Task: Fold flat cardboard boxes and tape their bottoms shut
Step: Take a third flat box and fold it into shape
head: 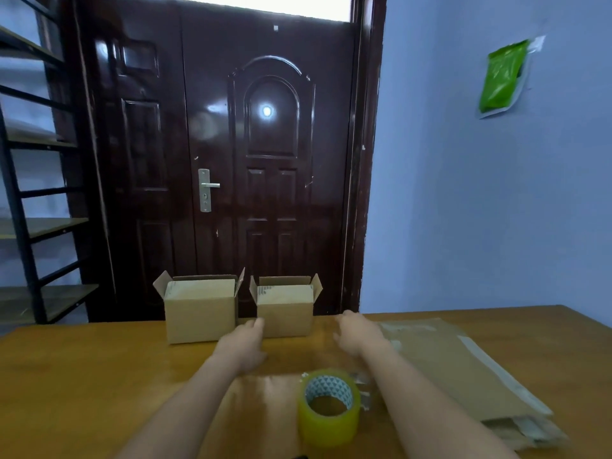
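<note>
While the roll of tape [329, 405] stands on end nearest the person, at about 6 o'clock on the wooden table [82, 376], both arms reach past it toward the far edge. The stack of flat cardboard [463, 369] lies at 3 o'clock, still to be folded. The step in hand looks like placing the smaller box [285, 306] at 12 o'clock; doing it well means setting it square beside the larger box [200, 308] at 11 o'clock, with its top flaps left open. The left hand [243, 347] is loosely spread and holds nothing, its fingertips at or just short of the smaller box's near left corner. The right hand [359, 332], fingers relaxed and empty, hovers just right of that box, apart from it.
</note>
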Tool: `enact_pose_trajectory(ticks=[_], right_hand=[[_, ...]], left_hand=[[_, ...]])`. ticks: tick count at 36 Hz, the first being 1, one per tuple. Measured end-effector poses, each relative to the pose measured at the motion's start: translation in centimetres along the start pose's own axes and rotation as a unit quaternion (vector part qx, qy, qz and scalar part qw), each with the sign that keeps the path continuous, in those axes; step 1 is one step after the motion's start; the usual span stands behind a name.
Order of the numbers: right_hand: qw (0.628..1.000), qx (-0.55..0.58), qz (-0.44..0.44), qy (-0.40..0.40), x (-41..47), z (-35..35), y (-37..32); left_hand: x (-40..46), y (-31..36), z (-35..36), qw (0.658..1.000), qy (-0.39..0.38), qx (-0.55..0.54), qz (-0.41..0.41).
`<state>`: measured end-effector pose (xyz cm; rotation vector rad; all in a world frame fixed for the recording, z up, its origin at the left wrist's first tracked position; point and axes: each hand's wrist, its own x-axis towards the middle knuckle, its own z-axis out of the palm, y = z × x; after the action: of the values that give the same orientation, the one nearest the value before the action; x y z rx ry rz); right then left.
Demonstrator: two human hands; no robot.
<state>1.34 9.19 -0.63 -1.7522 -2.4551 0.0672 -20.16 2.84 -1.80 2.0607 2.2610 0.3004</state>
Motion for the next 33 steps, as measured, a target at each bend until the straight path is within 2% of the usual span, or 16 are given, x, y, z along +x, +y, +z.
enact_pose_trajectory(ticks=[5, 13, 26, 33], right_hand=[[0.999, -0.046, -0.004, 0.015, -2.9, -2.2, 1.5], [0.998, -0.045, 0.042, 0.019, -6.6, -5.0, 5.5], [0.988, -0.035, 0.153, -0.005, -11.8, -6.4, 13.7], [0.973, 0.004, 0.222, -0.06, -14.1, -4.3, 17.2]], left_hand=[[-1.4, 2.3, -2.2, 0.997, 0.001, 0.077, 0.032], [-3.1, 7.7, -4.1, 0.987, 0.019, 0.129, 0.099], [-3.7, 16.7, -1.1, 0.98, -0.015, 0.099, 0.173], [-4.5, 20.0, 1.7, 0.979, -0.085, 0.063, 0.172]])
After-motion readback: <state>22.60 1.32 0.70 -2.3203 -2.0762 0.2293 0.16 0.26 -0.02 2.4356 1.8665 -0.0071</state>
